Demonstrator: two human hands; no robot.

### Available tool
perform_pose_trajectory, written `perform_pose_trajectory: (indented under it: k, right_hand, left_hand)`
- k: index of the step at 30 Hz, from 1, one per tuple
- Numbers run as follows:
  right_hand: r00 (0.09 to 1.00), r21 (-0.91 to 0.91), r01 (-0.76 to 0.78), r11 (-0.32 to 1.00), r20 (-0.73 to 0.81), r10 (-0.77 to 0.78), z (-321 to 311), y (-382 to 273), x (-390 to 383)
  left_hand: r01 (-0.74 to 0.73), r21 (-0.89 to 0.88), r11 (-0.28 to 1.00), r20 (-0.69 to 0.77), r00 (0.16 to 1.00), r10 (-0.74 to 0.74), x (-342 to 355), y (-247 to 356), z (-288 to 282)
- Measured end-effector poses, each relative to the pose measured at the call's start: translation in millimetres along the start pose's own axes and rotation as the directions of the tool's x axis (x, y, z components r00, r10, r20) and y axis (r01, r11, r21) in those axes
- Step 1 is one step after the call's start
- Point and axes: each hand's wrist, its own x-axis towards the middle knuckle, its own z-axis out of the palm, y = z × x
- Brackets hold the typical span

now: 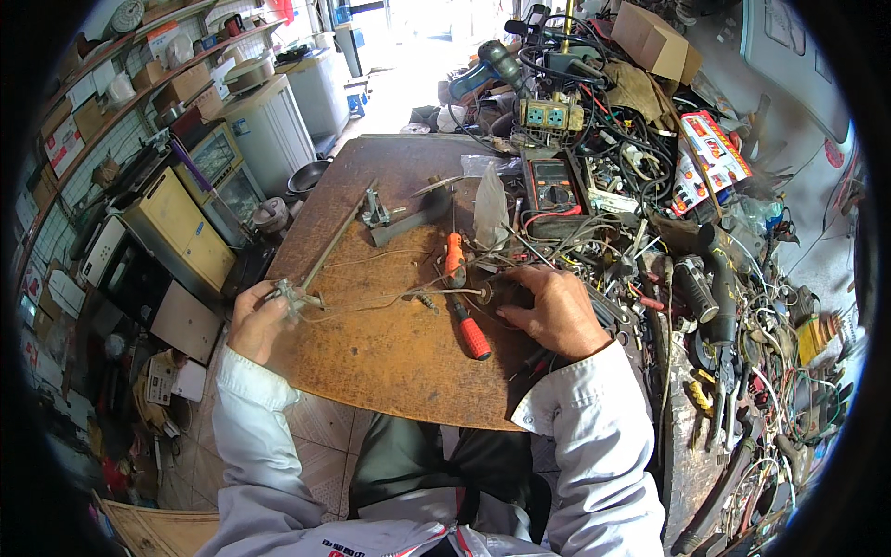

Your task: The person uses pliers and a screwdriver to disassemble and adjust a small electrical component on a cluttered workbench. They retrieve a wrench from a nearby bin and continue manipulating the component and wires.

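Note:
My left hand (258,320), at the left edge of the wooden tabletop (399,381), is closed on a small silver metal fitting (295,296). A long thin rod (339,239) runs from beside that fitting toward the far side. Curled at the middle right, my right hand (561,311) grips a dark rounded piece (509,293), its kind hard to make out. A thin tube or cable (385,302) stretches between the two hands. Just left of the right hand lie an orange-handled screwdriver (455,258) and a red-and-black-handled screwdriver (471,330). A small spring (427,301) sits near them.
Farther off lie a metal clamp-like part (374,210), a dark tube (406,226) and a clear plastic bag (490,209). A multimeter (553,188) stands beside heaped cables and tools on the right. A yellow cabinet (181,227) and loaded shelves line the left.

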Motion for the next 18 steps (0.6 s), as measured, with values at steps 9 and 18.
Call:
perform_pose_trajectory:
  k: [9,18]
  right_hand:
    - [0.999,0.799,-0.028,0.6,0.009,0.034,-8,0,2]
    - [0.991,0.908,-0.1,0.407,0.054,0.124,-1,7,4]
  left_hand:
    - [-0.002,-0.119,0.993,-0.003,1.0,0.001,1,-1,-2]
    - [0.017,0.089,0.996,-0.162,0.987,-0.002,-2,5,23]
